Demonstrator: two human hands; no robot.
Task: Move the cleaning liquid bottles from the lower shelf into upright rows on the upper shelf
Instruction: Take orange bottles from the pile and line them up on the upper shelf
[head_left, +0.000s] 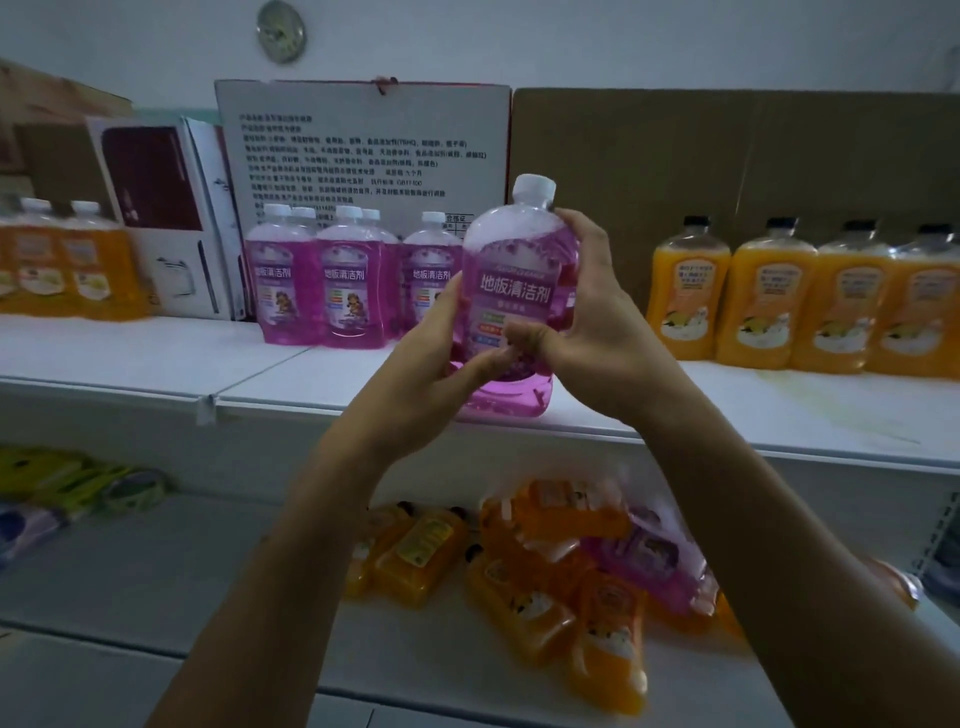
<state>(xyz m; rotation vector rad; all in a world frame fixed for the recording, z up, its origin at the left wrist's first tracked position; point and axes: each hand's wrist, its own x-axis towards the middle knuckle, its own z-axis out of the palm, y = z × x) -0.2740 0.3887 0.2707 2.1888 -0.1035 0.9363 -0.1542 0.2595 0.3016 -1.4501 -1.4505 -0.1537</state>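
Note:
Both my hands hold one purple cleaning liquid bottle (511, 270) with a white cap, upright and slightly tilted, at the front edge of the upper shelf (156, 358). My left hand (441, 358) grips its lower left side, and my right hand (587, 312) wraps its right side with the thumb across the label. Several purple bottles (322, 280) stand upright in rows behind it on the left. Orange bottles (800, 301) stand upright on the right. On the lower shelf (182, 561) lies a heap of orange and purple bottles (561, 566).
A white printed carton (363, 150) and brown cardboard (727, 161) stand at the back of the upper shelf. More orange bottles (67, 265) and a white box (161, 218) stand at far left. Green and blue packets (67, 483) lie at the lower shelf's left end.

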